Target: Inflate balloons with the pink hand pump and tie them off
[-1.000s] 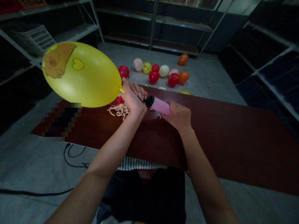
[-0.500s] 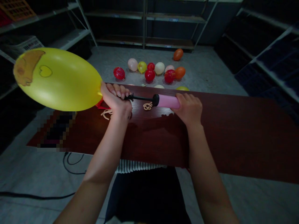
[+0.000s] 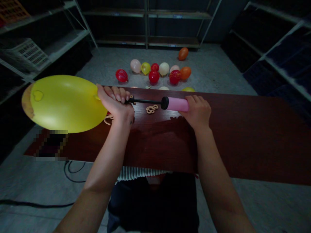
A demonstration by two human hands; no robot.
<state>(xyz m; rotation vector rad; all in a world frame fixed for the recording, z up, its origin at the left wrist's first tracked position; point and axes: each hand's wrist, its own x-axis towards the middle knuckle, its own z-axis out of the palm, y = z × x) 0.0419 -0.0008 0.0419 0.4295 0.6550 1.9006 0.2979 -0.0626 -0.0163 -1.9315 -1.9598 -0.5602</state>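
My left hand [image 3: 116, 103] is closed around the neck of a large inflated yellow balloon [image 3: 63, 103] and the tip of a hand pump, holding them together above the dark red table [image 3: 243, 136]. The balloon sticks out to the left with a brown print at its far end. My right hand [image 3: 198, 110] grips the pink pump handle [image 3: 177, 104], pulled out so the thin black rod [image 3: 145, 101] shows between my hands. Loose tan rubber bands [image 3: 151, 109] lie on the table under the rod.
Several inflated balloons [image 3: 155, 72] in red, orange, yellow and pale colours lie on the grey floor beyond the table. Metal shelving lines the left, back and right walls. A white crate [image 3: 29, 55] sits on the left shelf. A black cable [image 3: 73, 168] runs on the floor at left.
My right hand has drawn the pink handle out to the right, exposing the black rod. The balloon has tilted down and left, and looks a little bigger.
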